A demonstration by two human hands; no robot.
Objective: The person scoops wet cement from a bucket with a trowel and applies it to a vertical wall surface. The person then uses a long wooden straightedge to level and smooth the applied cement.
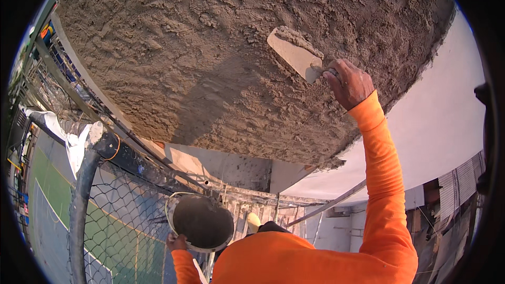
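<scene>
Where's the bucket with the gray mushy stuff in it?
In the head view, the bucket is low and left of centre, with the left hand at its rim, right of the wire-mesh fence.

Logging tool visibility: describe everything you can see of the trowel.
The trowel has a flat, pale, metal-looking blade with a ridge of grey-brown mortar along its upper edge. The right hand grips its handle, mostly hidden. The blade points up and left in the picture, over the rough mortar-coated surface; whether they touch is unclear.
</scene>
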